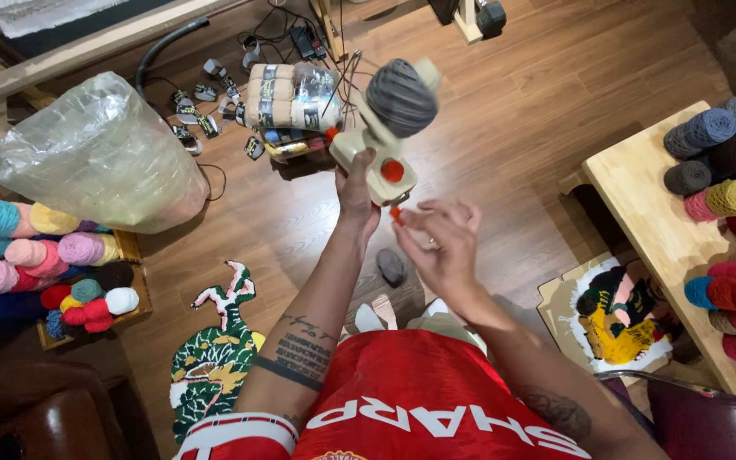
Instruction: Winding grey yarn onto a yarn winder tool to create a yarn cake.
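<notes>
**Yarn Winder Held Up Over a Wooden Floor**

Nearest the camera is a red shirt [423, 409]. Above it, the left hand [356, 189] is closed tight around the base of a cream plastic yarn winder with orange knobs [382, 145]. The winder is up in the air, over the floor. A fat ball of grey yarn [401, 96] sits on its top. The right hand [442, 243] is just under the winder. Its fingers pinch a small orange handle [396, 213].

Below the hands is a brown wooden floor [513, 128]. A green and white rug shaped like a creature [215, 349] lies on the left. A round yellow and black rug [619, 315] lies on the right. A light wooden bench [653, 221] on the right holds many balls of yarn. More pink, blue and yellow balls [36, 247] sit in a box on the left.

Farther off are a big clear plastic bag [100, 153], a wrapped pack of cream yarn [287, 98] and black cables [287, 38].
</notes>
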